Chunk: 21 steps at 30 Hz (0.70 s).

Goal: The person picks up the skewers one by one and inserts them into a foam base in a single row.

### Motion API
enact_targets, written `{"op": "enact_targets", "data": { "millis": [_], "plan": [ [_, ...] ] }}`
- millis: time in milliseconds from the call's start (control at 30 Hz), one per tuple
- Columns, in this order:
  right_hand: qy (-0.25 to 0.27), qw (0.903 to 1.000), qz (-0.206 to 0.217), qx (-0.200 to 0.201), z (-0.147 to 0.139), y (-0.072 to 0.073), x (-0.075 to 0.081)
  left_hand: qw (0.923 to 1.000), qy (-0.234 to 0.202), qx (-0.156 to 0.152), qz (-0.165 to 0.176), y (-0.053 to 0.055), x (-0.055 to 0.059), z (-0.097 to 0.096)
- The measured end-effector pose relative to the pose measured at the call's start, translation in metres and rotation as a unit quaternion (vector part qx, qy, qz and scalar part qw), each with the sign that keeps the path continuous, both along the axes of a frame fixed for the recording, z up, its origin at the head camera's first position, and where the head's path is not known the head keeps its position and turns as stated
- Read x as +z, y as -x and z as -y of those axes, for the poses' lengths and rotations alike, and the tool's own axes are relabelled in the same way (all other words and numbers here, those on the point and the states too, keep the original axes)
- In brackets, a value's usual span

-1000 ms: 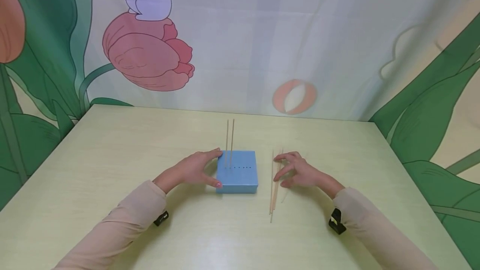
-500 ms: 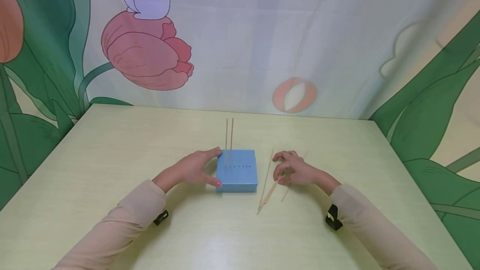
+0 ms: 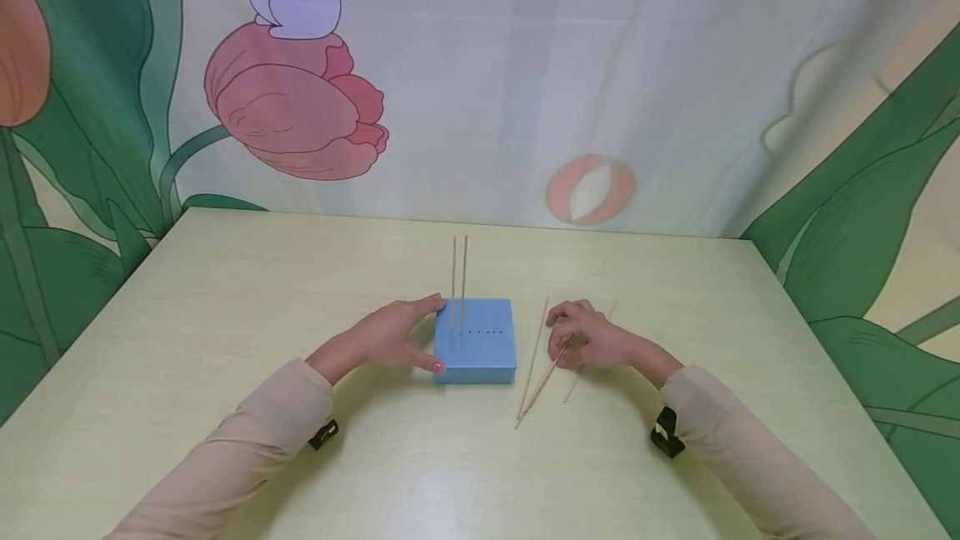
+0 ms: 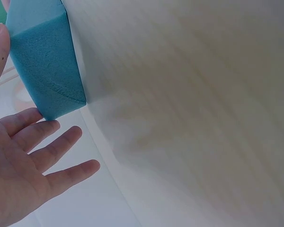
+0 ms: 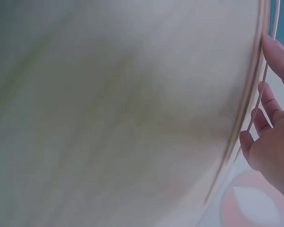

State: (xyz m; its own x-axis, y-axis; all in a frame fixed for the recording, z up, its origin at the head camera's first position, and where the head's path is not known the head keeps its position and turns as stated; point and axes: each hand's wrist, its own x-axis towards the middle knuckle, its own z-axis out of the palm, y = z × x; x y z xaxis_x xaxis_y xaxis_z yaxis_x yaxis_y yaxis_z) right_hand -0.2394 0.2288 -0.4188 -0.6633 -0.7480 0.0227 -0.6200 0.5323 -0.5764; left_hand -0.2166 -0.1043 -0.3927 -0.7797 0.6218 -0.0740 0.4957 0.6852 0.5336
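A blue foam-like block (image 3: 475, 357) rests on the table, with a row of small holes across its top. Two thin wooden sticks (image 3: 464, 282) stand upright in the row's left end. At the block's left side is my left hand (image 3: 382, 336), thumb and fingertips touching its near and far corners, the fingers spread and straight in the left wrist view. To the block's right, my right hand (image 3: 588, 340) has curled fingers and pinches a thin wooden stick (image 5: 260, 97). Loose sticks (image 3: 534, 357) lie under and beside this hand, some partly hidden by it.
The pale wood-grain table (image 3: 262, 290) ends at a printed curtain (image 3: 480, 107) behind the block. Another loose stick (image 3: 573, 386) lies partly behind the right hand. Black wrist straps (image 3: 667, 433) show below the sleeves.
The right fingers have curled in more. The loose sticks' near ends have swung leftward toward the block, and one stick now crosses the right fingers. The left hand and block stay put.
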Motion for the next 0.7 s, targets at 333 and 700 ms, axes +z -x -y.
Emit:
{"op": "enact_targets", "data": {
  "millis": [333,700],
  "plan": [
    [0.057,0.9975,-0.032,-0.028,-0.001,-0.003,0.020,1.0000,0.005,0.006,-0.001,0.001,0.001,-0.001],
    [0.138,0.9879,-0.012,-0.070,-0.003,-0.010,0.033,1.0000,-0.003,0.006,0.007,0.000,0.000,0.000]
  ]
}}
